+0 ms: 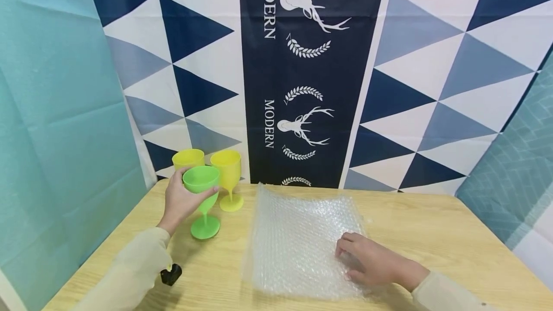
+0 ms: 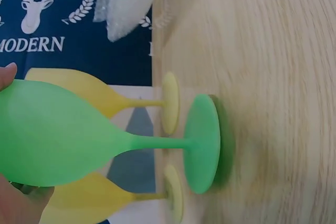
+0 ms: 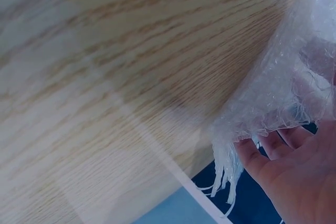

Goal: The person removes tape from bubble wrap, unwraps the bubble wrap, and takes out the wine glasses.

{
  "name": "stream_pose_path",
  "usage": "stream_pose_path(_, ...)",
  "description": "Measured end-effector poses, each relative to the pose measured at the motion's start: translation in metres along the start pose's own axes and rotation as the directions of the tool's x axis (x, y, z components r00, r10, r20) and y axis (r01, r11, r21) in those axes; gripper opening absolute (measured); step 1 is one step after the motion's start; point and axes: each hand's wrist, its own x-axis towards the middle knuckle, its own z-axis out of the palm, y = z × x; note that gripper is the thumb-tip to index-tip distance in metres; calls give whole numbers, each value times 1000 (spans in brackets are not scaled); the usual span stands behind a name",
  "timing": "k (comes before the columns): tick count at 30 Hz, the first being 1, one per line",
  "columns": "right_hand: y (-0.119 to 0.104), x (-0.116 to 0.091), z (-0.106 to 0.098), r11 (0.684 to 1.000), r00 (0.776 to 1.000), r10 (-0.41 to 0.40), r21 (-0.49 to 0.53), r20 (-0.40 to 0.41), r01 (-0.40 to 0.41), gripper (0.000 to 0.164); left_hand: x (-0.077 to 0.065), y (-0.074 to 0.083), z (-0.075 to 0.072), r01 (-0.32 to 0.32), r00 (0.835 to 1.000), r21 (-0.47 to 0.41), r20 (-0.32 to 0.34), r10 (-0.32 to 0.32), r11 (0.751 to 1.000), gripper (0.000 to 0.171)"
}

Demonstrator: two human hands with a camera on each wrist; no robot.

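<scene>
My left hand (image 1: 183, 198) grips a green plastic goblet (image 1: 203, 181) by its bowl, thumb on the near side and fingers around the back. The goblet is upright, its round foot close over the wooden table in the left wrist view. Just behind it stand two yellow goblets (image 1: 230, 172), one partly hidden by the hand and the green bowl. My right hand (image 1: 373, 258) has its fingers curled at the right side of a clear bubble wrap sheet (image 1: 298, 244). In the right wrist view, the fingers hold the sheet's ragged edge (image 3: 231, 140), with some skin showing through the plastic.
The sheet lies over the middle of the light wooden table (image 1: 432, 224), its far corner raised. A patterned cloth (image 1: 302, 76) with deer heads hangs behind, and a teal cloth (image 1: 65, 109) along the left. A small black device (image 1: 171, 275) is by the left wrist.
</scene>
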Motion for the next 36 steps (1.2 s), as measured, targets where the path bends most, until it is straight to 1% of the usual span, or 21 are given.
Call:
stream_pose_path(5, -4, 0, 2, 1000, 1000, 4, -10, -4, -5, 33, 0, -8, 0, -11, 1000, 11, -23, 11, 1000, 95)
stream_pose_path(8, -7, 1, 2, 1000, 1000, 11, 0, 4, -11, 32, 0, -11, -1, -9, 999, 3, -36, 9, 1000, 95)
stream_pose_path(13, -11, 2, 3, 1000, 1000, 21, 13, 21, -22, 32, -1, -16, 0, 14, 999, -18, -52, -15, 1000, 95)
stream_pose_path(16, -13, 3, 4, 1000, 1000, -1, 3, 3, 1, 31, -2, -17, 1, 33, 997, -38, -62, -36, 999, 96)
stream_pose_path(21, -16, 4, 5, 997, 998, -42, -62, -51, 39, 30, -3, -19, 2, 57, 996, -93, -59, -62, 994, 102)
stream_pose_path(24, -19, 4, 4, 996, 998, -18, -94, -61, 12, 30, -5, -19, 1, 90, 996, -98, -20, -93, 991, 107)
stream_pose_path(27, -22, 4, 2, 994, 998, 34, -100, -51, -39, 29, -10, -18, -2, 137, 990, -75, 49, -134, 988, 111)
stream_pose_path(29, -24, 4, 0, 993, 997, 71, -92, -36, -74, 29, -14, -18, -4, 176, 981, -53, 97, -170, 983, 112)
stream_pose_path(32, -25, 2, -1, 991, 995, 97, -86, -28, -99, 30, -26, -18, -5, 222, 963, -35, 162, -214, 974, 112)
stream_pose_path(34, -26, 2, 0, 992, 995, 98, -80, -28, -100, 31, -34, -18, -5, 233, 955, -21, 194, -225, 972, 109)
stream_pose_path(36, -27, 1, 1, 991, 994, 110, -79, -28, -112, 31, -43, -16, -6, 247, 942, -11, 237, -237, 969, 106)
